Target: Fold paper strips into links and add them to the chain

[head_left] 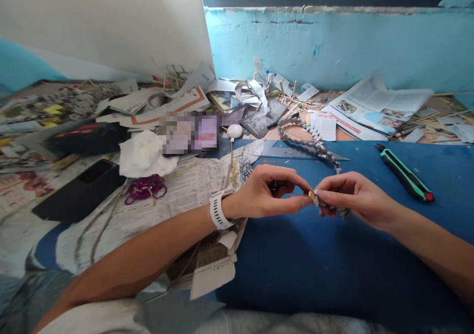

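Over the blue mat (289, 270) my two hands meet at the end of a long woven chain of folded paper (321, 149). The chain runs back from my right hand (355, 198) in a curve toward the rear of the mat. My right hand is closed on the chain near its end, with a short stretch showing below the fingers. With thumb and forefinger, my left hand (277, 191) pinches a small folded paper piece (314, 197), orange and white, right against the chain's end. A white watch band (219, 209) circles my left wrist.
A black and green utility knife (405, 173) lies at the right. Behind the chain is a clear set square (289, 150). Newspaper (377, 104), paper strips and thin sticks line the wall. Left are a black case (79, 191), purple cord (146, 189) and crumpled tissue (146, 154).
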